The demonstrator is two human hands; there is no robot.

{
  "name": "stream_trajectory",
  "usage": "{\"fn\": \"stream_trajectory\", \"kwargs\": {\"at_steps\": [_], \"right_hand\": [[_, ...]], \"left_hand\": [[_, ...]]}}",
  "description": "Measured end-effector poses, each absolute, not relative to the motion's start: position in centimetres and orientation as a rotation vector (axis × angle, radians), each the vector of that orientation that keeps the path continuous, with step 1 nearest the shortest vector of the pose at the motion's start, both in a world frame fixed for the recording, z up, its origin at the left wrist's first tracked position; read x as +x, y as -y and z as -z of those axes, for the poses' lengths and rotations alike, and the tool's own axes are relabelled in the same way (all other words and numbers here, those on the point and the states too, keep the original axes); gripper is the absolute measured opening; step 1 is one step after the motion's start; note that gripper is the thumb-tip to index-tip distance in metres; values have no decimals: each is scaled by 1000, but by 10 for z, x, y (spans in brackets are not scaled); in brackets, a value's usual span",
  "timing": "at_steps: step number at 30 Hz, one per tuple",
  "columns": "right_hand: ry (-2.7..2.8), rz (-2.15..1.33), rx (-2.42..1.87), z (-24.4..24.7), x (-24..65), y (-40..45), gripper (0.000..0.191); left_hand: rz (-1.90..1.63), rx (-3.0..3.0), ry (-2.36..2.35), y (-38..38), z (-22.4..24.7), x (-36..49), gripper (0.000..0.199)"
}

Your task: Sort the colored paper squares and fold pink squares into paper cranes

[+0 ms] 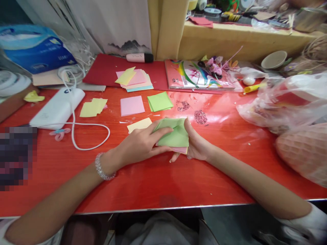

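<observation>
Pinching left hand (136, 143): partly closed on the green paper (173, 134), fingers spread flat over its face, apparently to press the layers together and keep the top one from lifting; its thumb cannot be seen.
Cupped right hand (200, 144): half closed around the opposite edge, thumb upright at the corner and a fingertip showing below, so it probably backs the paper from underneath.
Green paper: held on the near side of the lime stack (160, 101), raised in both hands, its surface slightly creased; being thin, it likely needs support from two sides.
Pink and yellow layers (181, 149): peeking from under the green paper's near edge, gripped with it as one bundle.
Cream paper (139, 125): nearer the person and left of the lime stack, lying beside the left hand.
Lilac stack (132, 105): just left of the lime stack, squared up, which seems to keep that colour separate and easy to lift.
Yellow squares (93, 107): farther left of the lime stack, loosely overlapped.
Mixed pile (135, 80): beyond the lime stack and to its left, fanned so several colours show.
</observation>
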State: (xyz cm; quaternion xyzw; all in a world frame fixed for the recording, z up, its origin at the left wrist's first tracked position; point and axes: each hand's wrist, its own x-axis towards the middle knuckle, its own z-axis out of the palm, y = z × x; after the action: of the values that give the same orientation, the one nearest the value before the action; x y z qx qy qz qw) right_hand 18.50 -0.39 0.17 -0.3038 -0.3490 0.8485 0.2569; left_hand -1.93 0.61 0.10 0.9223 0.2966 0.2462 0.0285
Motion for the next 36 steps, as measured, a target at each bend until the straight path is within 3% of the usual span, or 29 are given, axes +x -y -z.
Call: {"fn": "stream_trajectory", "kwargs": {"at_steps": [15, 21, 26, 30, 33, 36], "right_hand": [[914, -2258, -738, -5, 180, 6, 61], [988, -2155, -732, 0, 180, 10, 75], [971, -2164, -691, 2, 181, 10, 49], [856, -2173, -749, -4, 181, 10, 33], [767, -2039, -842, -5, 181, 7, 41], [702, -1820, -802, -3, 183, 2, 52]], "left_hand": [[-826, 2939, -934, -4, -3, -15, 43], [-851, 3014, -920, -2, 4, -15, 30], [-954, 2717, -1110, -9, -8, -20, 23], [-1252, 2229, -1417, -21, -29, -33, 19], [-1475, 2041, -1355, -33, -34, -43, 36], [-1483, 1925, -1226, -44, -27, -47, 58]]}}
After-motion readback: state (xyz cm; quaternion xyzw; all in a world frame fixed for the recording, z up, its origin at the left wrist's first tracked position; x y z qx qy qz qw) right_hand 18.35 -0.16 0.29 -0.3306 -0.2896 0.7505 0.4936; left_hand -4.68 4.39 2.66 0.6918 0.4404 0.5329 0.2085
